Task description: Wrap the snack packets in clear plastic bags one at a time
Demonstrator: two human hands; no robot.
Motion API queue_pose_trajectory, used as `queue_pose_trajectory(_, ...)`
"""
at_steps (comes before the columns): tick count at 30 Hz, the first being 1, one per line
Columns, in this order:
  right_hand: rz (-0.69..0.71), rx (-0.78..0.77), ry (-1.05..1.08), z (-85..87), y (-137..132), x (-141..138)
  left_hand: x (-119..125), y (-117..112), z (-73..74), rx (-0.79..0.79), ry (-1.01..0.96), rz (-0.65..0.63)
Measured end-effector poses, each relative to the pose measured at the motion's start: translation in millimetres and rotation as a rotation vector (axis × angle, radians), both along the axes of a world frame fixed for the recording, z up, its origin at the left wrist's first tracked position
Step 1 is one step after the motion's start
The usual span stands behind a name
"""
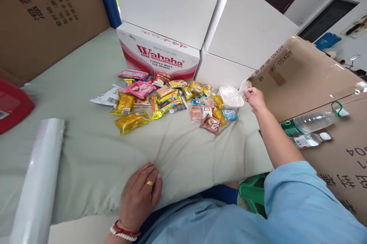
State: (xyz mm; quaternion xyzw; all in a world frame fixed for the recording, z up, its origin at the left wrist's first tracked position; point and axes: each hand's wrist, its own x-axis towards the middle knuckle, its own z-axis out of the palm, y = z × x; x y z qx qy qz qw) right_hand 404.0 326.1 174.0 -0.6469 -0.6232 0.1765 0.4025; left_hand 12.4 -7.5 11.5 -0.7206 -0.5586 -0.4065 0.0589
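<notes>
"Why does the right hand point(255, 98) reach so far out?"

"Because the squarish white plastic bowl point(230, 96) sits at the far right of the pale green, cloth-covered table point(183, 156), in front of the plain white box point(226, 70). The grip is narrow there: thumb and fingers seem to pinch a piece of thin, translucent plastic point(244, 85) just beside the bowl's rim; I can't tell whether the two are joined"

"And the left hand point(140, 190)?"

"Palm down near the table's front edge, fingers loosely together, holding nothing. Probably it steadies the body while the other arm stretches"

"Why are the snacks gathered at the back?"

"The brightly coloured, plastic-wrapped snacks point(140, 89) lie in two loose clusters, the right one reaching up to the bowl, so they look kept within its reach. Behind the left cluster, the red-and-white cardboard carton point(160, 54) likely serves as a back wall"
</notes>
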Motion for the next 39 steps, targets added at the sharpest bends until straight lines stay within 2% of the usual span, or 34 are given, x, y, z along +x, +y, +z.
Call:
queue_pose_trajectory(2,0.142,-0.099,0.352,6.2,-36.0,-21.1,3.1,-1.3,4.8,0.012,-0.137,0.025)
queue_pose_trajectory(4,0.285,-0.235,0.584,-1.5,-83.2,-51.7,11.6,-3.1,14.4,-0.040,-0.275,0.028)
queue_pose_trajectory(6,0.370,-0.408,0.720,-22.3,-136.2,-85.7,24.2,-3.9,26.3,-0.144,-0.392,-0.019)
queue_pose_trajectory(9,0.462,-0.712,0.903,-63.8,-209.9,-127.6,41.7,0.3,39.4,-0.250,-0.521,-0.096)
queue_pose_trajectory(11,0.507,-0.871,0.989,-88.0,-244.9,-145.4,48.1,5.1,41.2,-0.263,-0.551,-0.172)
queue_pose_trajectory(13,0.528,-0.957,1.040,-104.1,-266.2,-155.7,51.0,8.3,39.3,-0.292,-0.572,-0.240)
queue_pose_trajectory(15,0.516,-0.959,1.056,-111.5,-277.1,-160.1,52.9,9.5,37.1,-0.343,-0.606,-0.240)
queue_pose_trajectory(17,0.500,-0.881,1.032,-112.7,-282.6,-160.4,55.9,9.6,36.9,-0.398,-0.647,-0.175)
queue_pose_trajectory(21,0.550,-0.600,0.750,-111.2,-285.6,-155.8,64.2,9.4,41.9,-0.489,-0.733,-0.090)
queue_pose_trajectory(24,0.493,-0.497,0.618,-109.1,-278.6,-147.6,63.0,10.5,46.8,-0.568,-0.892,-0.105)
queue_pose_trajectory(27,0.424,-0.596,0.756,-100.2,-265.1,-133.8,51.7,12.0,49.6,-0.666,-1.147,-0.165)
queue_pose_trajectory(30,0.462,-0.743,0.873,-87.9,-254.4,-119.5,39.1,12.4,49.5,-0.739,-1.401,-0.252)
queue_pose_trajectory(32,0.468,-0.775,0.910,-83.5,-251.8,-113.7,35.3,12.2,48.9,-0.774,-1.530,-0.290)
queue_pose_trajectory(35,0.450,-0.774,0.937,-86.4,-253.5,-111.5,38.3,11.8,49.7,-0.822,-1.678,-0.296)
queue_pose_trajectory(39,0.454,-0.715,0.879,-97.3,-259.1,-111.7,52.0,12.3,52.8,-0.849,-1.824,-0.235)
